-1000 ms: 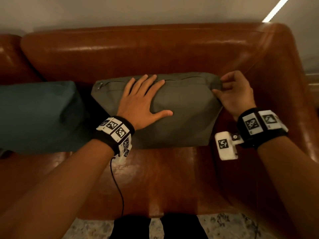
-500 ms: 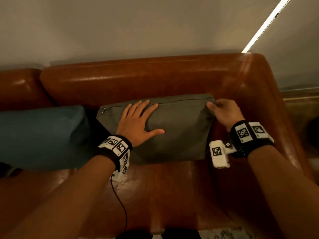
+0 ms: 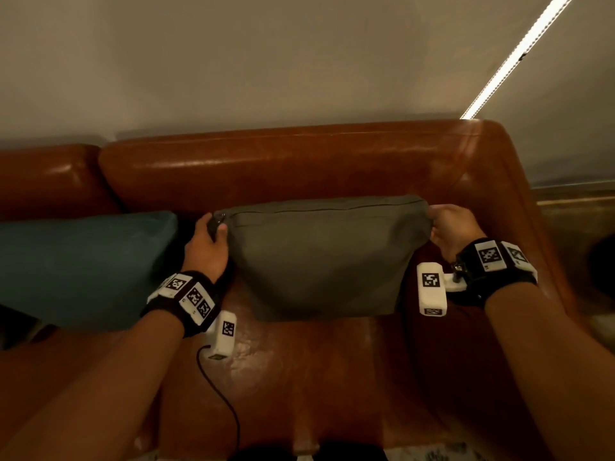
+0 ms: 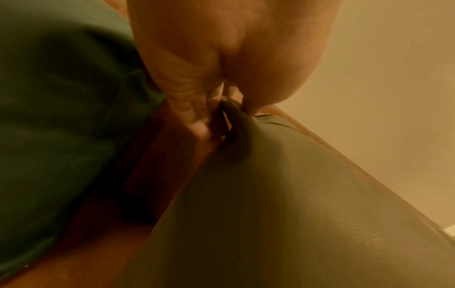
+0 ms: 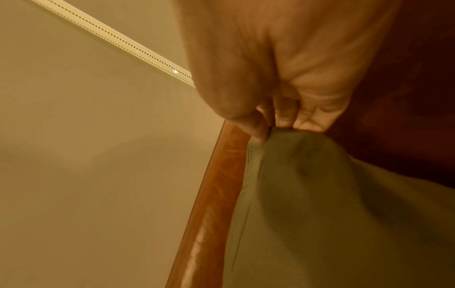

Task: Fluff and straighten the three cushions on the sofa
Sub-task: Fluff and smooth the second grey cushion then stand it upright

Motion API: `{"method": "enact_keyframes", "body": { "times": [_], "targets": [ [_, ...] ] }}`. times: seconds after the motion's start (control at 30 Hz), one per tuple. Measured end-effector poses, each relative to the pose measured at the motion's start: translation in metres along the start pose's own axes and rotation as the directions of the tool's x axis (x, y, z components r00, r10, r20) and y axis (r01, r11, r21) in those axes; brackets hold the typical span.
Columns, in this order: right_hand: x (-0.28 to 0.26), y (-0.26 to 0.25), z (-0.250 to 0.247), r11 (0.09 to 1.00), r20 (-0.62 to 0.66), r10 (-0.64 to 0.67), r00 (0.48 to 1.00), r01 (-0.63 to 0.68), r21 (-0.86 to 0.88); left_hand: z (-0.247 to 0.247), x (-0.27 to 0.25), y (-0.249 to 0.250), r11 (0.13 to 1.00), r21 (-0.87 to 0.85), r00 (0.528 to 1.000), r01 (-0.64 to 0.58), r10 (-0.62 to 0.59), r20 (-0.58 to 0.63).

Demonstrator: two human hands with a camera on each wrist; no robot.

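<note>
An olive-grey cushion (image 3: 322, 257) stands against the back of the brown leather sofa (image 3: 283, 168), its zipper along the top edge. My left hand (image 3: 213, 229) pinches its top left corner. My right hand (image 3: 436, 222) pinches its top right corner. In the left wrist view the left hand (image 4: 229, 105) has fingers and thumb closed on the olive-grey cushion (image 4: 295, 204) at its dark corner. In the right wrist view the right hand (image 5: 273, 126) grips the olive-grey cushion (image 5: 320, 204) at a gathered corner. A teal cushion (image 3: 80, 264) leans just to the left. A third cushion is out of sight.
The sofa's right armrest (image 3: 519, 201) rises close beside my right hand. Bare seat leather (image 3: 316, 377) stretches in front of the cushions. A plain wall (image 3: 266, 61) with a light strip (image 3: 512, 58) stands behind the sofa. A thin black cable (image 3: 226, 404) hangs from my left wrist.
My left hand left the cushion's face, where it lay flat, and now pinches the top left corner. The right hand kept its hold on the top right corner. The view tilted upward.
</note>
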State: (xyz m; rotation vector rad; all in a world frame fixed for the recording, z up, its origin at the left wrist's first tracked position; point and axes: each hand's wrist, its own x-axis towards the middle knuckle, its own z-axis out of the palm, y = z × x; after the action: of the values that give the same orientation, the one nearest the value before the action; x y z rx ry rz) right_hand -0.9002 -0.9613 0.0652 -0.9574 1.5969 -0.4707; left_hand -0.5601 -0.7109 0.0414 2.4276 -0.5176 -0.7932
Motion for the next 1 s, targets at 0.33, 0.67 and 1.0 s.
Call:
{"method": "enact_keyframes", "body": {
  "times": [0.33,0.67,1.0],
  "targets": [
    [0.000,0.013,-0.018,0.987,-0.119,-0.080,0.990,0.062,-0.148,-0.019,0.003,0.002,0.985,-0.171,1.000,-0.012,0.007,-0.031],
    [0.001,0.015,-0.021,0.862,-0.199,-0.299,0.933,0.175,-0.475,0.007,-0.015,0.022,0.975,-0.136,0.975,-0.178,0.155,-0.160],
    [-0.027,0.085,0.053,-0.210,0.687,-0.592,0.421,0.743,-0.636,0.098,-0.037,0.001,0.083,0.559,0.388,-0.825,0.803,0.453]
  ]
}}
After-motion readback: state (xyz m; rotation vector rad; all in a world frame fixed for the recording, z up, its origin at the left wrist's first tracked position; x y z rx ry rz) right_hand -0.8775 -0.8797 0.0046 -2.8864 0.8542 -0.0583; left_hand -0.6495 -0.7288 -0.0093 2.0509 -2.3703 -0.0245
